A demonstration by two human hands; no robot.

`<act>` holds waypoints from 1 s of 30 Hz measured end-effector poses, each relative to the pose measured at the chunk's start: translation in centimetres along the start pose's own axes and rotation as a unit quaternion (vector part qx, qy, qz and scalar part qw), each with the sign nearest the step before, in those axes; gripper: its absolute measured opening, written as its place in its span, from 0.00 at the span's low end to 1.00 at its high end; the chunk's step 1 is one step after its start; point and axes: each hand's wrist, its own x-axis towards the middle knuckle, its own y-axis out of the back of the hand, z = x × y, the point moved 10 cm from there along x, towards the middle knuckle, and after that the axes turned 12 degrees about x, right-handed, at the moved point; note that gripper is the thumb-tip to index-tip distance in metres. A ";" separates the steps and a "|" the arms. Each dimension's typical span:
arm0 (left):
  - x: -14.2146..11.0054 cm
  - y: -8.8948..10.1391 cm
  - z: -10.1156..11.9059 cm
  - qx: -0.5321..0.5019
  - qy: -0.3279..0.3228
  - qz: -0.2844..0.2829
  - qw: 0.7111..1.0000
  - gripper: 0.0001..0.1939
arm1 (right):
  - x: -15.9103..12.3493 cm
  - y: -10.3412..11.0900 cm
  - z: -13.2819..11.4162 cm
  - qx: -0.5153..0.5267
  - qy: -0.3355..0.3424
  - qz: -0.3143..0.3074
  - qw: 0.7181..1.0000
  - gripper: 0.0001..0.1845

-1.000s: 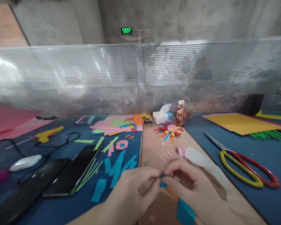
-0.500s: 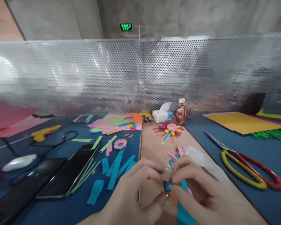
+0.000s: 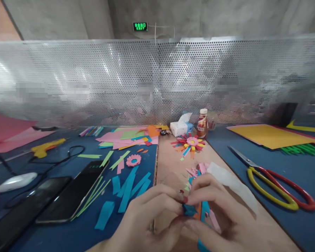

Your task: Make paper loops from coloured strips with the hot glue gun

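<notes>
Low in the head view, my left hand (image 3: pixel 154 217) and my right hand (image 3: pixel 215 210) meet over the brown board (image 3: pixel 168 164). Both sets of fingertips pinch a small folded blue paper strip (image 3: pixel 189 209). More blue paper shows below my right fingers, along with bits of orange and pink paper, partly covered by that hand. Just beyond my fingers lies a heap of pink and blue paper scraps (image 3: pixel 199 170). A layered paper flower (image 3: pixel 192 141) with red, yellow and blue petals rests farther back on the board.
Scissors (image 3: pixel 273 185) lie on the right, near white tissue (image 3: pixel 231 182). On the left are blue strips (image 3: pixel 128 192), a pink paper ring (image 3: pixel 133 160), phones (image 3: pixel 73 196) and a yellow glue gun (image 3: pixel 47 147). A tissue box (image 3: pixel 181 128) and bottle (image 3: pixel 202 124) stand at the back.
My fingertips have drawn closer around the blue strip, and its folded end has turned. My right thumb has shifted a little lower. The view has moved slightly.
</notes>
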 end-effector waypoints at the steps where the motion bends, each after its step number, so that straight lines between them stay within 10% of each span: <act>1: 0.0 0.0 0.0 0.003 0.001 0.000 1.000 0.11 | 0.0 0.1 0.0 -0.002 -0.003 0.000 1.000 0.13; 19: -0.2 -0.2 0.0 0.027 0.002 -0.017 0.999 0.10 | 0.0 -1.1 0.4 -0.016 -0.022 -0.068 0.997 0.09; 30: -0.3 -0.6 -0.3 0.025 0.015 -0.034 0.999 0.12 | -0.1 -1.0 1.3 0.147 -0.091 -0.054 0.983 0.10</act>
